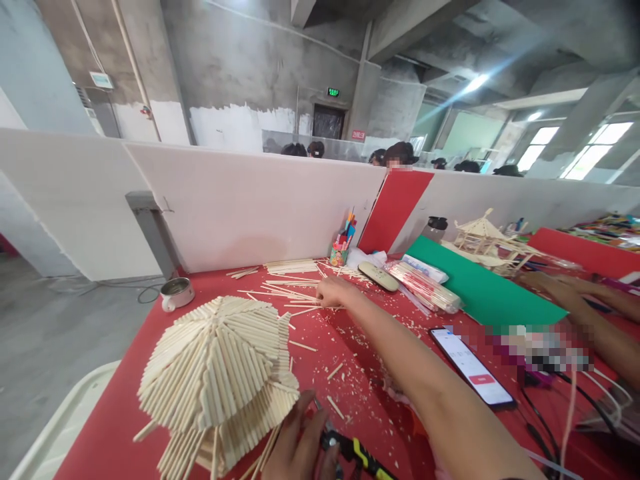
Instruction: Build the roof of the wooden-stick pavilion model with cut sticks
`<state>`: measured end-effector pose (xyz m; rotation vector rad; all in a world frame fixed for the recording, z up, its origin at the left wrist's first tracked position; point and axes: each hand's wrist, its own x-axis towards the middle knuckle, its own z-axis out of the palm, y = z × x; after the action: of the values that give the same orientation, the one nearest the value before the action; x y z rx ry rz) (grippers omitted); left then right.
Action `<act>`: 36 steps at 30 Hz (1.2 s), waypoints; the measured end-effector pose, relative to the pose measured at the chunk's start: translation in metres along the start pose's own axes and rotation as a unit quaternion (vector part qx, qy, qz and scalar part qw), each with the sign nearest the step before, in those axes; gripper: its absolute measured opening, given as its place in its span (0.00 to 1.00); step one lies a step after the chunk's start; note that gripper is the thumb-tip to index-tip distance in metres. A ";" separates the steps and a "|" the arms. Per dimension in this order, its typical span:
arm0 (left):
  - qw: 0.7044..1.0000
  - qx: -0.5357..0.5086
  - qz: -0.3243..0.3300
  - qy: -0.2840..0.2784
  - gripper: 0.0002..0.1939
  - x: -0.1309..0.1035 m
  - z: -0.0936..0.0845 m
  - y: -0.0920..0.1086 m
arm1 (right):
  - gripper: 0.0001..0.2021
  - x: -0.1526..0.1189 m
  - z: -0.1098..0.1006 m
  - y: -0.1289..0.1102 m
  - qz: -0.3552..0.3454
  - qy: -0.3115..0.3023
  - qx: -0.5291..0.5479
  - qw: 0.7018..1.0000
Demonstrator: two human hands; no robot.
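Note:
My right hand [334,292] reaches across to a loose pile of thin wooden sticks [293,291]; its fingers are closed at the ends of the sticks, though how many they pinch is hidden. Low in the view, my left hand [300,443] has its fingers bent and apart, beside the model pavilion. That pavilion [215,373] is built of wooden sticks, with a tiered, pointed roof. A pair of pliers [357,453] with black and yellow handles lies against my left fingers, its jaws partly covered by them.
Wood chips litter the red tabletop [310,367]. A white cup [177,293] stands at the left edge, a pen holder [339,253] by the partition. Rightward are an oval case [379,275], bagged sticks [425,287], a green board [480,287], a phone [473,367] and another person's arm [575,307].

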<state>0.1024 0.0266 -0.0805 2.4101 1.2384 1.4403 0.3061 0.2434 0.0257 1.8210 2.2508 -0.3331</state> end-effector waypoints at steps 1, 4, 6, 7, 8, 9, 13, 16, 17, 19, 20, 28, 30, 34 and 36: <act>1.000 -0.003 -0.002 -0.002 0.13 0.001 0.000 0.001 | 0.15 -0.003 -0.001 0.000 -0.005 -0.009 0.003 1.000; 1.000 -0.024 -0.006 -0.012 0.14 0.003 -0.003 0.005 | 0.15 -0.014 -0.005 0.000 -0.017 -0.021 0.022 0.999; 0.999 -0.036 -0.009 -0.026 0.14 0.005 -0.005 0.008 | 0.15 -0.022 -0.006 0.001 -0.021 -0.016 0.040 0.999; 0.999 -0.040 -0.011 -0.033 0.14 0.006 -0.007 0.009 | 0.15 -0.026 -0.007 0.002 -0.022 -0.011 0.051 0.998; 0.998 -0.042 -0.013 -0.039 0.14 0.008 -0.010 0.010 | 0.16 -0.031 -0.007 0.002 -0.023 -0.005 0.064 0.998; 0.998 -0.043 -0.013 -0.047 0.14 0.010 -0.012 0.011 | 0.16 -0.036 -0.007 0.003 -0.022 0.004 0.078 0.997; 0.996 -0.052 0.000 -0.074 0.14 0.022 -0.024 0.019 | 0.15 -0.071 -0.010 0.004 -0.020 0.065 0.145 0.987; 0.991 -0.091 -0.012 -0.102 0.12 0.030 -0.032 0.029 | 0.13 -0.120 -0.014 -0.003 -0.034 0.122 0.216 0.968; 0.985 -0.112 -0.010 -0.132 0.13 0.031 -0.036 0.032 | 0.13 -0.142 -0.013 -0.008 -0.039 0.140 0.243 0.959; 0.977 -0.148 -0.016 -0.156 0.14 0.031 -0.044 0.038 | 0.15 -0.189 -0.003 -0.024 -0.043 0.170 0.295 0.939; 0.972 -0.169 -0.037 -0.159 0.14 0.030 -0.050 0.041 | 0.16 -0.212 0.007 -0.036 -0.040 0.185 0.316 0.930; 0.766 -0.490 -0.401 -0.110 0.21 -0.007 -0.122 0.065 | 0.16 -0.293 0.137 -0.193 -0.096 0.100 0.635 0.760; 0.731 -0.517 -0.441 -0.064 0.20 -0.013 -0.139 0.062 | 0.19 -0.290 0.145 -0.217 -0.122 0.091 0.642 0.751; 0.770 -0.458 -0.440 0.061 0.20 -0.016 -0.170 0.041 | 0.19 -0.280 0.123 -0.221 -0.118 0.190 0.546 0.807; 0.787 -0.417 -0.449 0.075 0.21 -0.016 -0.181 0.032 | 0.18 -0.269 0.110 -0.215 -0.061 0.272 0.505 0.817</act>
<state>-0.0213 -0.0635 0.0230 0.9195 1.1345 1.3807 0.1541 -0.0842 0.0136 2.4661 2.8690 -1.4299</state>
